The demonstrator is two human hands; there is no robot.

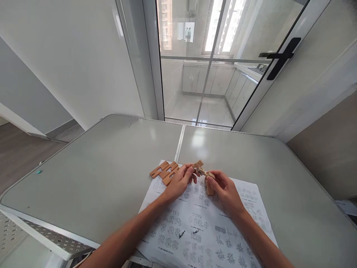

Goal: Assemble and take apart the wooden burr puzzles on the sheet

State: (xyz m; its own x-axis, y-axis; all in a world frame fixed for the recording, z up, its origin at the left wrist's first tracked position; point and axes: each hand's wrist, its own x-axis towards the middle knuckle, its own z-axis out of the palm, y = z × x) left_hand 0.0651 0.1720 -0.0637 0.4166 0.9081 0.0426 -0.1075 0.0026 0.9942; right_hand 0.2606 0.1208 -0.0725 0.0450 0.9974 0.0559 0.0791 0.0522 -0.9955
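Both hands meet over a printed instruction sheet (200, 227) on a grey table (106, 163). My left hand (178, 182) pinches one end of a small assembly of notched wooden puzzle pieces (201, 172). My right hand (224, 188) grips the other end, with one wooden piece sticking down between its fingers. Three more flat wooden pieces (165, 172) lie side by side on the table just left of my left hand, at the sheet's top left corner.
A seam (180, 141) runs across the table's middle. A small teal object (38, 172) lies near the left edge. Behind the table stand a white wall and a glass door (206, 74) with a black handle (281, 57). A perforated metal shelf (41, 238) is at bottom left.
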